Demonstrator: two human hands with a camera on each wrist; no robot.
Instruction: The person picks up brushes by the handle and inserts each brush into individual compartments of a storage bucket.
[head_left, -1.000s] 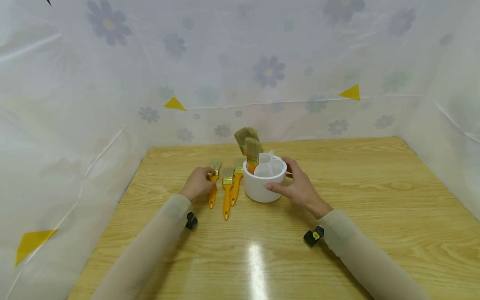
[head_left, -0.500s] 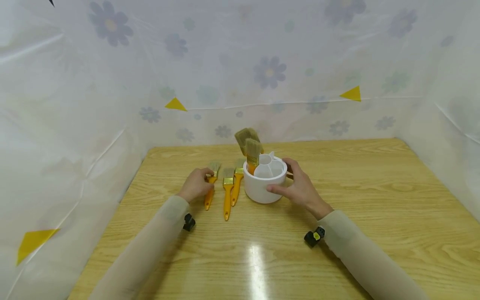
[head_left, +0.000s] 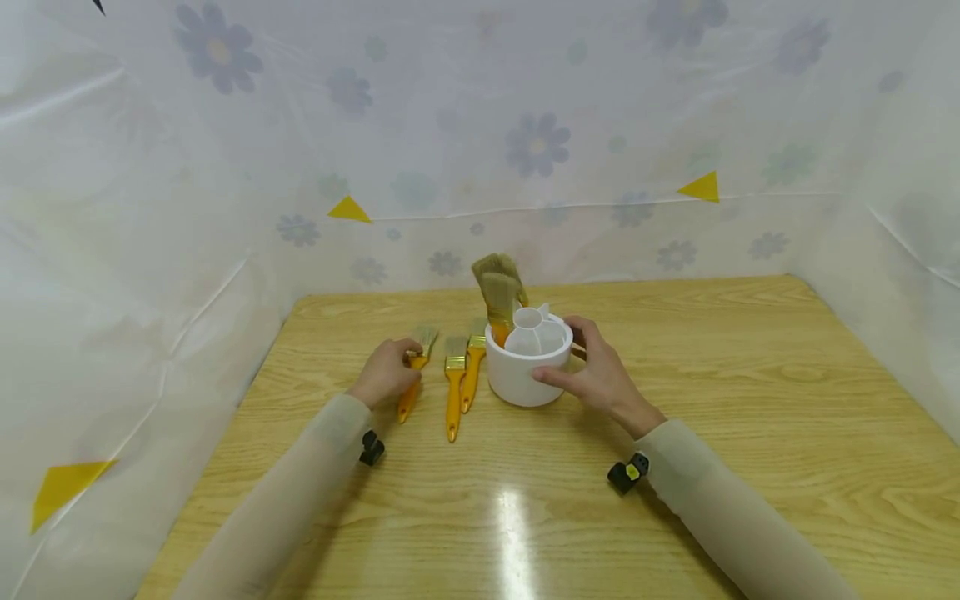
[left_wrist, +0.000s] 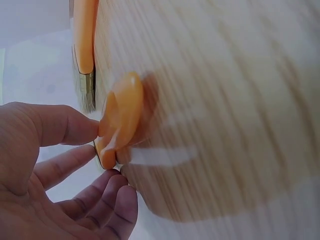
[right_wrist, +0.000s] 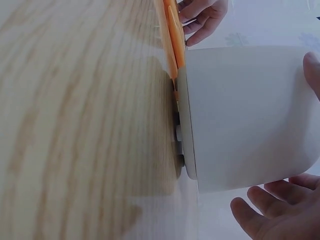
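White sheeting [head_left: 450,83], flower-printed at the back, down to the far edge of a wood-grain worktop [head_left: 690,358]. Just in from that edge, roughly midway between the far corners, a round white divided pot [head_left: 517,382] with a tube at its centre. Grasps that pot widely with the right hand [head_left: 600,379], thumb along the near wall, fingers reaching round the right side. Pinches with the left hand [head_left: 384,373], nearer the worktop's left edge, an orange-handled paintbrush [head_left: 408,402], thumb and fingers closed right down to the handle. Points its bristles towards the far edge (lifted or merely resting, impossible to tell). Between left hand and pot, two loose paintbrushes [head_left: 453,400], flat on the worktop, bristles also towards the far edge. In the left part of the pot, a cluster of standing paintbrushes [head_left: 499,290], bristles up, tipped leftward, too overlapped to count.

Judged from these grips: at the stage of taking up a single brush while bracing the pot. Probably calls next for a firm pinch on the handle, a raise clear of the loose pair, bristles turned uppermost, and a steady right hand, so as not to tip the pot.
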